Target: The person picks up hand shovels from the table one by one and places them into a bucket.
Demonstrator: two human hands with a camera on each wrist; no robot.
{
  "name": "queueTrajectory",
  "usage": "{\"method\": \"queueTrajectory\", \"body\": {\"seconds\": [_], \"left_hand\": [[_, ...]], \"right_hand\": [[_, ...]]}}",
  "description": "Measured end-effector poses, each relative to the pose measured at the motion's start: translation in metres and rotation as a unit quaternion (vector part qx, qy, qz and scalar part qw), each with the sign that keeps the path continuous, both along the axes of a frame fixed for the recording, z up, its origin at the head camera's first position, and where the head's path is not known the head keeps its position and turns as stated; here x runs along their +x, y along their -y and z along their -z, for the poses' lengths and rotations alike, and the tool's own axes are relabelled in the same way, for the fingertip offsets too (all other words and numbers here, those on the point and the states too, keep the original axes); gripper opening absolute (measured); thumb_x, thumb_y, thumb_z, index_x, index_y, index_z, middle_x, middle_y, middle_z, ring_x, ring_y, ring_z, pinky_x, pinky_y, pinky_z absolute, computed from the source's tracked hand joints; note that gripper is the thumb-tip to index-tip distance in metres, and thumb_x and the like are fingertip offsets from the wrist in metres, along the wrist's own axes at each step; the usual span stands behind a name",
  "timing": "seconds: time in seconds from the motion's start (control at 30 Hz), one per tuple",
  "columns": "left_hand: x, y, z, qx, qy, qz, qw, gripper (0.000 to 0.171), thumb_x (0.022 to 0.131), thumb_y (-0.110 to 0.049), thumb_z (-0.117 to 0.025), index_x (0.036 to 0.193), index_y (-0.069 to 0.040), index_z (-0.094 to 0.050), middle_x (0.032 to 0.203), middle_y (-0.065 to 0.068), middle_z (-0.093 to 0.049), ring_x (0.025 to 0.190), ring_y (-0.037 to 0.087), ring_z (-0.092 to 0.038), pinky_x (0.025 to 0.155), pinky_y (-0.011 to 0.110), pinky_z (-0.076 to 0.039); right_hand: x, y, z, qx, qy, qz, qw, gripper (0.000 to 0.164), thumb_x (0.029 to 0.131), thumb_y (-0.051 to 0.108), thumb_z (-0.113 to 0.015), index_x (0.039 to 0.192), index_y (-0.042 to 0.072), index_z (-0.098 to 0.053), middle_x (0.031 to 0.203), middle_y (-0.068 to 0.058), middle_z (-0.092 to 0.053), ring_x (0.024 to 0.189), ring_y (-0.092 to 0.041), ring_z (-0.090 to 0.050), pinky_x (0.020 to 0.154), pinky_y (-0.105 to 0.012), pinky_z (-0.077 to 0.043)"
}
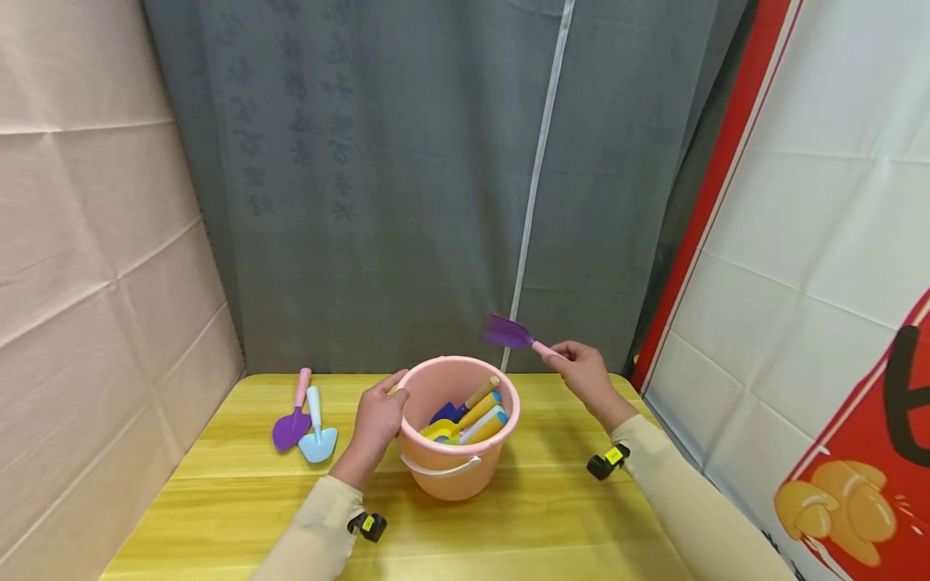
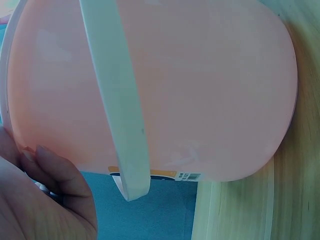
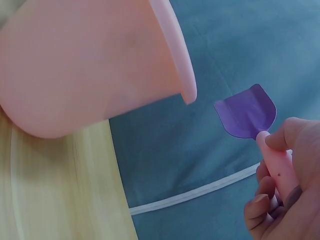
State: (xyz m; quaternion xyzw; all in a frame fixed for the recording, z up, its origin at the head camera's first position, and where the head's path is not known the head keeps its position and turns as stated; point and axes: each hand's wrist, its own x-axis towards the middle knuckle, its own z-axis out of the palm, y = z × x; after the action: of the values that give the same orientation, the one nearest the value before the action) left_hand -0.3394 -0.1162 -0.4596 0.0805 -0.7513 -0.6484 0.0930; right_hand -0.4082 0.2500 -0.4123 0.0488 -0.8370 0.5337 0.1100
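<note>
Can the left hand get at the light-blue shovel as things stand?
Probably, but only after letting go: the left hand is gripping the rim of the pink bucket. The light-blue shovel lies close by, with nothing visible between them.

We get bright, even light in the head view, with soft shadows on the table [image 1: 218, 508] beside the bucket [image 1: 452, 485] and near the right sleeve [image 1: 693, 500]; the light source is out of frame. Wide-angle stretch pulls at the edges, and the raised shovel's blade [image 1: 508, 332] looks slightly smeared. Both wrist views run softer and cooler, turning the grey curtain [image 1: 407, 202] teal, and we note pale glare patches on the bucket in the left one.
</note>
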Motion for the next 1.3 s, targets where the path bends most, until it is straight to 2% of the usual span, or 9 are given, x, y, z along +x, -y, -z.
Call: {"method": "queueTrajectory", "body": {"seconds": [0.23, 0.5, 0.57, 0.7, 0.8, 1.03, 1.17, 1.3], "left_hand": [[-0.001, 0.0, 0.001, 0.003, 0.006, 0.005, 1.0, 0.049, 0.11, -0.021, -0.059, 0.158, -0.02, -0.064, 0.139, 0.019, -0.07, 0.049, 0.015, -0.044, 0.055, 0.026, -0.048], [0.0, 0.001, 0.0, 0.004, 0.007, 0.006, 0.9999, 0.049, 0.11, -0.021, -0.059, 0.159, -0.019, -0.063, 0.133, 0.019, -0.072, 0.05, 0.014, -0.044, 0.055, 0.026, -0.047], [0.0, 0.001, 0.0, 0.004, 0.008, 0.005, 0.9999, 0.049, 0.11, -0.021, -0.059, 0.158, -0.02, -0.064, 0.127, 0.018, -0.073, 0.049, 0.014, -0.044, 0.055, 0.026, -0.047], [0.0, 0.001, 0.0, 0.005, 0.01, 0.007, 0.9999, 0.049, 0.11, -0.022, -0.059, 0.159, -0.02, -0.063, 0.104, 0.018, -0.07, 0.049, 0.014, -0.044, 0.055, 0.025, -0.047], [0.0, 0.001, 0.0, 0.006, 0.011, 0.008, 0.9999, 0.048, 0.111, -0.022, -0.059, 0.159, -0.021, -0.063, 0.101, 0.016, -0.069, 0.05, 0.015, -0.045, 0.056, 0.026, -0.048], [0.0, 0.001, 0.001, 0.013, 0.013, 0.011, 0.9998, 0.049, 0.111, -0.023, -0.06, 0.16, -0.021, -0.062, 0.103, 0.02, -0.069, 0.051, 0.016, -0.047, 0.056, 0.026, -0.049], [-0.001, 0.001, 0.001, 0.013, 0.013, 0.009, 0.9998, 0.049, 0.11, -0.023, -0.06, 0.159, -0.021, -0.063, 0.096, 0.021, -0.066, 0.05, 0.016, -0.046, 0.056, 0.026, -0.048], [-0.001, 0.001, 0.0, 0.011, 0.012, 0.004, 0.9999, 0.049, 0.11, -0.021, -0.06, 0.158, -0.02, -0.064, 0.092, 0.016, -0.065, 0.049, 0.015, -0.044, 0.054, 0.026, -0.047]], "right_hand": [[0.005, 0.004, -0.006, 0.008, 0.004, -0.009, 1.0, 0.039, 0.101, 0.044, -0.081, 0.116, 0.008, -0.08, 0.097, -0.01, -0.065, 0.083, -0.021, -0.054, 0.066, -0.03, -0.047], [0.015, 0.012, -0.013, 0.028, 0.009, -0.031, 0.999, 0.039, 0.103, 0.045, -0.079, 0.117, 0.009, -0.081, 0.098, -0.011, -0.065, 0.085, -0.025, -0.052, 0.069, -0.035, -0.045], [0.017, 0.015, -0.014, 0.037, 0.007, -0.035, 0.999, 0.038, 0.103, 0.046, -0.078, 0.116, 0.01, -0.08, 0.099, -0.01, -0.066, 0.086, -0.025, -0.052, 0.07, -0.035, -0.046], [0.021, 0.021, -0.017, 0.053, 0.0, -0.041, 0.998, 0.04, 0.101, 0.05, -0.079, 0.112, 0.011, -0.08, 0.096, -0.009, -0.067, 0.083, -0.025, -0.054, 0.067, -0.035, -0.047], [0.024, 0.026, -0.018, 0.068, -0.008, -0.047, 0.997, 0.045, 0.099, 0.053, -0.08, 0.109, 0.009, -0.079, 0.09, -0.009, -0.065, 0.079, -0.026, -0.054, 0.064, -0.034, -0.047], [0.03, 0.039, -0.026, 0.119, -0.018, -0.091, 0.989, 0.026, 0.104, 0.034, -0.078, 0.101, 0.009, -0.079, 0.083, -0.006, -0.068, 0.071, -0.022, -0.053, 0.06, -0.031, -0.047], [0.034, 0.045, -0.029, 0.149, -0.014, -0.108, 0.983, 0.03, 0.104, 0.036, -0.078, 0.1, 0.006, -0.079, 0.081, -0.006, -0.068, 0.067, -0.02, -0.052, 0.058, -0.03, -0.044], [0.038, 0.053, -0.033, 0.179, -0.004, -0.12, 0.977, 0.032, 0.105, 0.035, -0.076, 0.099, 0.004, -0.08, 0.074, -0.006, -0.063, 0.06, -0.017, -0.048, 0.054, -0.029, -0.04]]}}
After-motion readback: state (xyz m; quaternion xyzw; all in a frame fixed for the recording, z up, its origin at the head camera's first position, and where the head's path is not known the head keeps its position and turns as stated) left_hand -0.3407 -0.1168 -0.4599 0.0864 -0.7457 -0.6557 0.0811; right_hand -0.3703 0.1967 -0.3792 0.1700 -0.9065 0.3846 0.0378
